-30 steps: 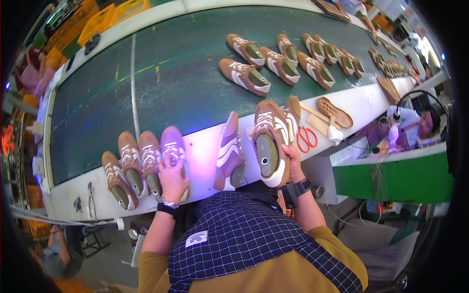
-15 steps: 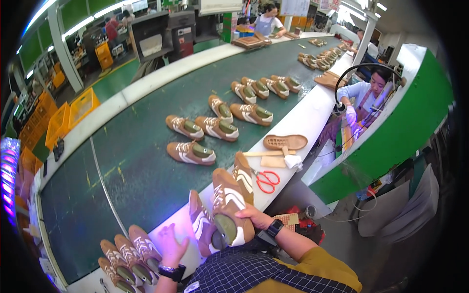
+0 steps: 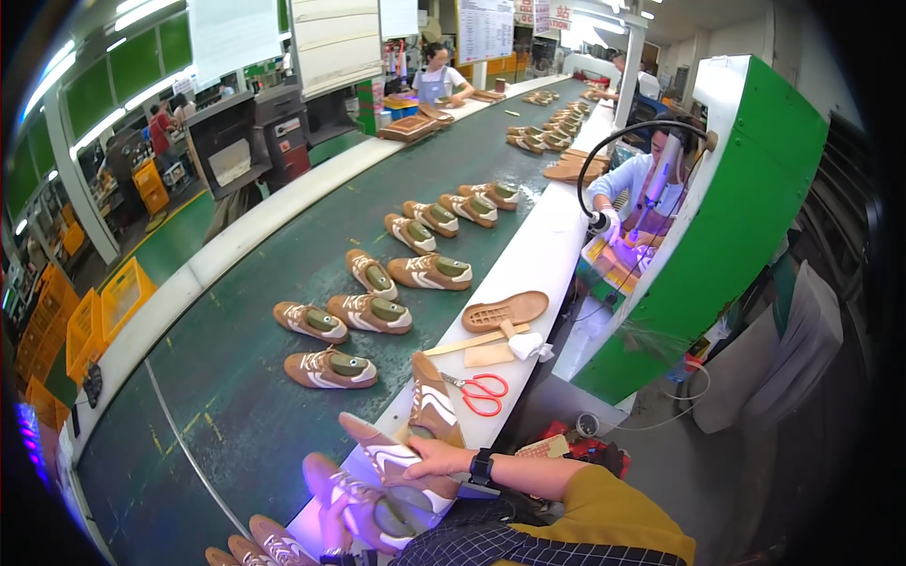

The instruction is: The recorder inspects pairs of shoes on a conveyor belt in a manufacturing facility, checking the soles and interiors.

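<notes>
My left hand [image 3: 335,524] is closed around the side of a brown lace-up sneaker [image 3: 351,492] with white side stripes, tilted under purple light. Most of that hand's fingers are hidden by the shoe. My right hand [image 3: 440,458] grips a similar sneaker [image 3: 382,447] just behind it, fingers over its side. Beyond my right hand, another sneaker [image 3: 432,398] rests on the white ledge [image 3: 528,247], toe pointing away. Red-handled scissors [image 3: 483,391] lie beside it.
On the green conveyor belt [image 3: 236,406] stand several matching sneakers [image 3: 330,368], with more at lower left [image 3: 274,540]. The ledge also bears a brown sole [image 3: 505,311] and a crumpled white wad [image 3: 530,347]. A green machine housing [image 3: 698,255] rises at right, near a co-worker [image 3: 628,189].
My left hand has gone from empty with fingers apart to holding a sneaker. My right hand has shifted left, onto a sneaker's side. The whole view has swung, moving the belt's shoes leftward and down.
</notes>
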`<act>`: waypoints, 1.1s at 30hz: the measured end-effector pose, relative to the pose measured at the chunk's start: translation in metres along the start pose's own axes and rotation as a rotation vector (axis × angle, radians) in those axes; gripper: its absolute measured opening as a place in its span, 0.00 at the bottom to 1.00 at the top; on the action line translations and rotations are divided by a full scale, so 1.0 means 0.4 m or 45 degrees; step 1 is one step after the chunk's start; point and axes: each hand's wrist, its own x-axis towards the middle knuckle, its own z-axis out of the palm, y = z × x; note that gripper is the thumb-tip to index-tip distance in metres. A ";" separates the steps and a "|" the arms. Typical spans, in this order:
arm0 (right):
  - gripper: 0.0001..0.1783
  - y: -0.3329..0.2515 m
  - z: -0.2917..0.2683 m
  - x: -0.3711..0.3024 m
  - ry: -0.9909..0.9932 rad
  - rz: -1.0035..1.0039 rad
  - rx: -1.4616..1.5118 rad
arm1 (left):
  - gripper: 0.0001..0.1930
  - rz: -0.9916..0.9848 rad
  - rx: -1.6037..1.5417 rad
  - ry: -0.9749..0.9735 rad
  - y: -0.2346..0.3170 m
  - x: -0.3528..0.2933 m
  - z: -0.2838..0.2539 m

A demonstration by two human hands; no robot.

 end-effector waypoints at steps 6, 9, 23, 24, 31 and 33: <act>0.34 0.013 0.000 0.031 -0.110 -0.047 -0.009 | 0.24 -0.004 0.168 -0.033 -0.026 -0.018 0.006; 0.34 0.026 0.023 0.061 -0.137 -0.074 0.029 | 0.24 0.013 0.229 -0.043 -0.044 -0.016 0.019; 0.29 -0.011 -0.025 0.086 0.068 -0.223 -0.499 | 0.28 0.114 0.595 0.046 -0.062 -0.055 -0.009; 0.29 -0.012 -0.029 0.084 0.039 -0.182 -0.469 | 0.28 0.119 0.626 0.056 -0.061 -0.056 -0.012; 0.26 -0.024 -0.029 0.061 0.017 -0.138 -0.369 | 0.23 -0.242 0.409 -0.250 -0.046 0.012 0.082; 0.25 -0.014 -0.028 0.057 0.035 -0.131 -0.333 | 0.22 -0.390 0.303 -0.377 -0.054 0.047 0.094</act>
